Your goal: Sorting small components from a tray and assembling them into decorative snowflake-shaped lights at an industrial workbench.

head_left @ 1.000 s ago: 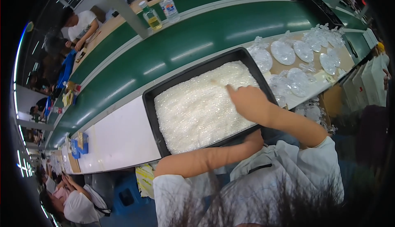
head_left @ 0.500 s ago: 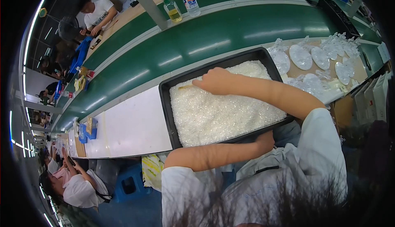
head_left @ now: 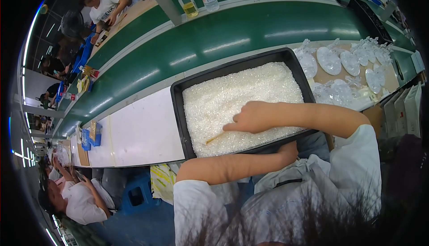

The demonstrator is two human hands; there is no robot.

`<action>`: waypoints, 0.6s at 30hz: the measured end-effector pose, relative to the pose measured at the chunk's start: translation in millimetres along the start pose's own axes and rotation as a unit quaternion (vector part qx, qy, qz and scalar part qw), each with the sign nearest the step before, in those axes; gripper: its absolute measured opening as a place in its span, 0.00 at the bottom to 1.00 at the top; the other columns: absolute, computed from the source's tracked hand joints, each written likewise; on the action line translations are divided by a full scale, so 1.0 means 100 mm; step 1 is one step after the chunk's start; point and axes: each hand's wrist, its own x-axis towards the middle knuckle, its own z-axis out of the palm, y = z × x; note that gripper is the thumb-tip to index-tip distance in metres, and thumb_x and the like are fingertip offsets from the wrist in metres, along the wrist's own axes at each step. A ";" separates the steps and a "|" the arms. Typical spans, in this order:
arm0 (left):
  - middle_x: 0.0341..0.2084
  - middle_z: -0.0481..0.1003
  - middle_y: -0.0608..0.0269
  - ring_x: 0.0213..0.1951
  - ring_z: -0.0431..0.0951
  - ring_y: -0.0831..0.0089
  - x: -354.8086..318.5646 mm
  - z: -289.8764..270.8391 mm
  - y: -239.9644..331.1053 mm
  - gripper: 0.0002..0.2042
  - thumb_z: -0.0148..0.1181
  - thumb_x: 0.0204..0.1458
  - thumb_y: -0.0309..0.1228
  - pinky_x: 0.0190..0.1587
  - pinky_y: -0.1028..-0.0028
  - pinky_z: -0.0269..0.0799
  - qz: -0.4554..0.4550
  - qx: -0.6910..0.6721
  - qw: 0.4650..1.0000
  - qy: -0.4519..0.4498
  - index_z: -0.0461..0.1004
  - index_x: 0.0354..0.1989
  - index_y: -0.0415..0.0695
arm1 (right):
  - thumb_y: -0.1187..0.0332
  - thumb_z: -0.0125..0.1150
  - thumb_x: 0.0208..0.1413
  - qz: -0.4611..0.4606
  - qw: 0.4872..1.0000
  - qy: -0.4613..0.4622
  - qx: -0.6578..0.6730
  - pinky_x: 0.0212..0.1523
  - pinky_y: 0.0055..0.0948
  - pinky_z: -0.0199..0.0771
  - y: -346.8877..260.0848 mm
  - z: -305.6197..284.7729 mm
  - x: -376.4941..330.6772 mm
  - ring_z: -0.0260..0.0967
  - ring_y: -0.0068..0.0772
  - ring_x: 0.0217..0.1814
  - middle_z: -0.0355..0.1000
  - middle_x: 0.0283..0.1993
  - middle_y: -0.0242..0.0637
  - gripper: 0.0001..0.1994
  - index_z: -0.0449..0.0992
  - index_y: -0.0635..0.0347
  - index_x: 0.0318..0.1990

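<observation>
A black rectangular tray (head_left: 177, 112) full of small clear-white beads (head_left: 237, 85) lies tilted in front of me. Low over the near part of the beads, my right hand (head_left: 254, 117) is closed round a thin yellowish-brown stick (head_left: 213, 139), whose tip points left and touches the beads. The stick's other end is hidden in my fingers. My left forearm crosses along the near side of the tray, and my left hand (head_left: 288, 151) is at the tray's near right edge. Its fingers are out of sight, so I cannot tell whether they grip the tray.
To the right, several clear-wrapped oval pieces (head_left: 329, 61) lie on brown board. Left of the tray is a white tabletop (head_left: 138, 134) with small blue bins (head_left: 90, 136). Two bottles (head_left: 187, 2) stand beyond the green conveyor belt (head_left: 219, 43). Co-workers sit at the left.
My right hand with the stick has moved from the far left of the tray toward me and rightward across the beads. My left hand has stayed put.
</observation>
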 end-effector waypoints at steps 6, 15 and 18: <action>0.44 0.81 0.52 0.52 0.74 0.47 0.09 0.02 0.01 0.17 0.49 0.57 0.36 0.61 0.42 0.53 0.007 -0.032 0.999 0.001 0.84 0.43 0.43 | 0.73 0.52 0.55 0.129 0.984 0.108 -0.051 0.33 0.47 0.77 0.45 -0.16 0.38 0.78 0.51 0.35 0.77 0.33 0.45 0.19 0.69 0.50 0.56; 0.53 0.74 0.46 0.59 0.71 0.56 1.62 0.98 0.60 0.19 0.48 0.63 0.39 0.60 0.56 0.64 -0.027 -0.145 0.989 -0.008 0.75 0.55 0.42 | 0.72 0.48 0.58 0.149 0.989 0.009 0.015 0.39 0.48 0.75 0.37 -0.10 0.00 0.77 0.52 0.38 0.78 0.36 0.45 0.23 0.66 0.49 0.63; 0.56 0.71 0.46 0.61 0.68 0.54 1.94 2.52 1.03 0.22 0.47 0.61 0.45 0.63 0.55 0.59 -0.017 -0.149 0.977 -0.154 0.74 0.56 0.45 | 0.72 0.53 0.54 0.066 0.998 -0.002 0.007 0.38 0.46 0.75 -0.17 -0.32 0.22 0.77 0.47 0.37 0.77 0.35 0.41 0.25 0.67 0.46 0.62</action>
